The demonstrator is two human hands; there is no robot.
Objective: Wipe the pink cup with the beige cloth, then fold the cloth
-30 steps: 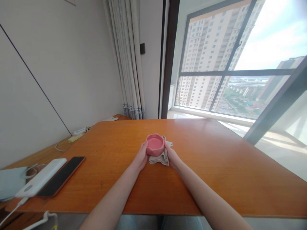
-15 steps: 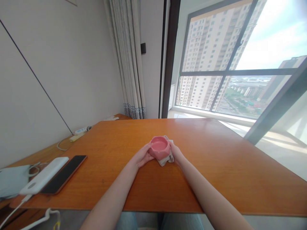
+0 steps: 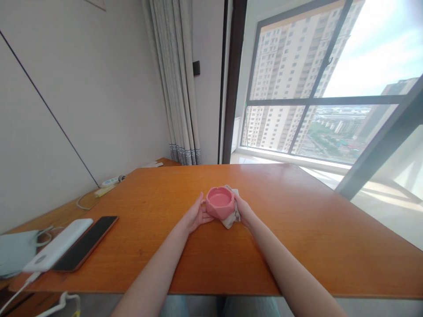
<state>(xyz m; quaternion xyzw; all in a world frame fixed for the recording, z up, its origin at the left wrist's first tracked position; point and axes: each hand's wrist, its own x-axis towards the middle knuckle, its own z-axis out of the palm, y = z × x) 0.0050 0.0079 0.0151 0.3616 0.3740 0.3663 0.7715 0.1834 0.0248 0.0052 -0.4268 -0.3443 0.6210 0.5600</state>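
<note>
A pink faceted ashtray (image 3: pixel 220 199) with a notched rim is held tilted toward me above the middle of the wooden table. My left hand (image 3: pixel 197 215) is at its left side, thumb raised off the rim and fingers spread, the fingertips at the ashtray's lower left wall. On the other side, my right hand (image 3: pixel 243 209) grips the ashtray through a pale, crumpled cloth (image 3: pixel 228 221). The cloth wraps around the right side and hangs below. My right fingertips are mostly hidden behind cloth and ashtray.
On the wooden table (image 3: pixel 297 229), a white power bank (image 3: pixel 59 245) with a cable and a dark phone (image 3: pixel 86 243) lie at the left. A pale pouch-like item (image 3: pixel 16 253) is beside them. Further back are a power strip (image 3: pixel 110 181) and a curtain (image 3: pixel 178 88).
My left thumb has come off the ashtray's rim and the left fingers have spread. The right hand keeps its hold with the cloth. The view has shifted slightly.
</note>
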